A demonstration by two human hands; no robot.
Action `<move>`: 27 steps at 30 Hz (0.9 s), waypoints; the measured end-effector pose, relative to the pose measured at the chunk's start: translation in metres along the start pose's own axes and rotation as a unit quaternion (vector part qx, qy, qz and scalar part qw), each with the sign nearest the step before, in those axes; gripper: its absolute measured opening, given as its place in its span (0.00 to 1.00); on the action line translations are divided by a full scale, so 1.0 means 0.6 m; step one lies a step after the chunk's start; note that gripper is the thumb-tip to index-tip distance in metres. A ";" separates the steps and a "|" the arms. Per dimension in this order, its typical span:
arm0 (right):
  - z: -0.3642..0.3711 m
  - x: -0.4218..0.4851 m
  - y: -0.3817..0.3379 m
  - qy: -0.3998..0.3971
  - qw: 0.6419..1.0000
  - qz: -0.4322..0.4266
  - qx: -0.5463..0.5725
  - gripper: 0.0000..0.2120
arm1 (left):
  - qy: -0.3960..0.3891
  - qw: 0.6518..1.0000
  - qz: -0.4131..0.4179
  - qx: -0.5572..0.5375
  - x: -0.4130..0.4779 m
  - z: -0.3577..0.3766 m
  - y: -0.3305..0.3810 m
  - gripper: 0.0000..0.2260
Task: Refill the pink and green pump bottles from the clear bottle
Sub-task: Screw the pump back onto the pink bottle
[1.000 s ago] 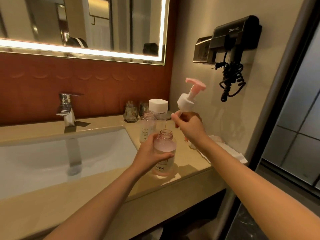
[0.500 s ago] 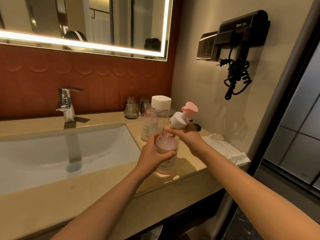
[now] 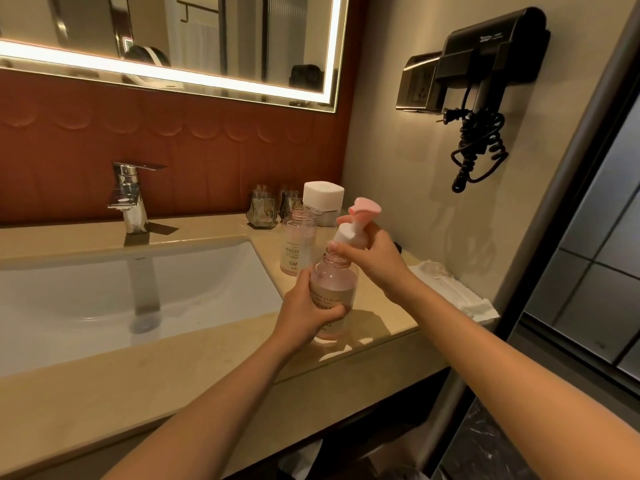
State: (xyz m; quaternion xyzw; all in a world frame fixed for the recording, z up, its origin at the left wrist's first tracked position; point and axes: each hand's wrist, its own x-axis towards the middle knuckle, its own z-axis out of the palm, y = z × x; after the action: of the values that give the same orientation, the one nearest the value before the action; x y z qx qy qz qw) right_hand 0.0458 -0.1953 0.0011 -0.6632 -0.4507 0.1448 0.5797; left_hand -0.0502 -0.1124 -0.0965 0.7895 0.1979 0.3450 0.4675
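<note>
Pink bottle [image 3: 334,289] in left grip [image 3: 304,315], pump [image 3: 350,237] in right grip [image 3: 375,259] above

On beige counter [image 3: 207,358] beside sunken sink [image 3: 104,299]: pink bottle [image 3: 334,289], uncapped bottle [image 3: 298,244], white-capped bottle [image 3: 323,199], two glasses [image 3: 262,209], crumpled white cloth [image 3: 450,289].

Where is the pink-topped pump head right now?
Head view, right of centre: the right hand holds the pink-topped white pump head tilted at the open neck of the pink plastic bottle that the left hand grips.
</note>
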 end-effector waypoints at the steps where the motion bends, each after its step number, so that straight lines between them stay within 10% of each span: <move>1: 0.002 0.001 -0.005 -0.015 1.000 -0.012 -0.008 0.20 | 0.000 1.000 0.001 0.001 0.000 0.000 -0.001 0.32; 27: 0.015 -0.022 0.010 -0.060 0.995 -0.013 -0.084 0.18 | 0.001 1.000 0.015 -0.006 0.001 0.001 -0.003 0.34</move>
State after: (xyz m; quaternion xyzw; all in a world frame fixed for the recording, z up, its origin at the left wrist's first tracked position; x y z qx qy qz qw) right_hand 0.0350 -0.1993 -0.0113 -0.6939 -0.5035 0.1385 0.4958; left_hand -0.0495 -0.1114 -0.0979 0.7892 0.1841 0.3542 0.4668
